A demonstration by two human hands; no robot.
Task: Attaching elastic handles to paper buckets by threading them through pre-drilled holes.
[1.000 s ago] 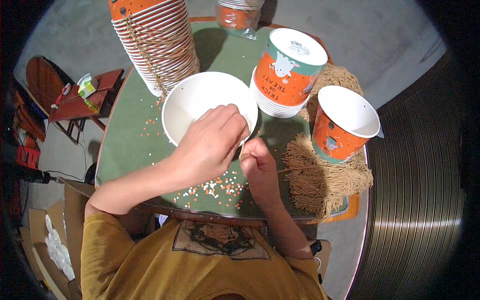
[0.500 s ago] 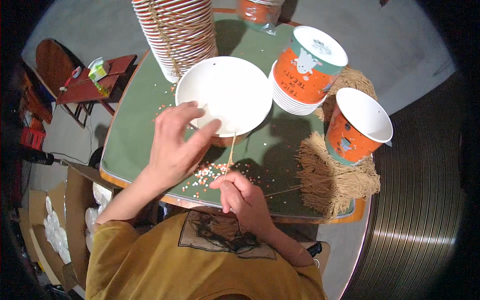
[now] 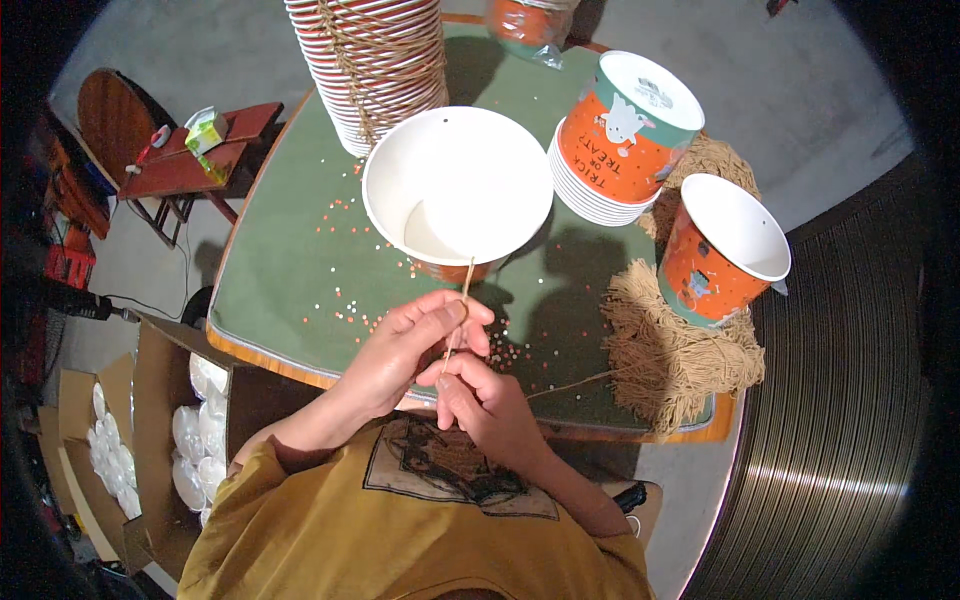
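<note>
In front of me a white-lined paper bucket [image 3: 450, 180] stands with its open top toward me, a small hole in its far rim. A thin tan cord [image 3: 469, 275] runs from its near rim down to my fingers. My left hand [image 3: 415, 345] pinches this cord between thumb and forefinger just below the rim. Closer to my body, my right hand [image 3: 480, 400] is closed on the lower stretch of the same cord. Small orange and white paper dots [image 3: 345, 305] lie scattered on the green tabletop [image 3: 270, 270] around the bucket.
Behind stands a tall stack of nested buckets [image 3: 375, 70] strung with cords. To the right are an upside-down bucket stack [image 3: 630, 140], an upright orange bucket [image 3: 725, 250] and a bundle of tan cords [image 3: 670, 350]. Cardboard boxes [image 3: 170, 430] with wrapped items sit lower left.
My left hand has come off the bucket's near rim and down to the cord, closing on it. My right hand stays nearly in place. The view has shifted slightly.
</note>
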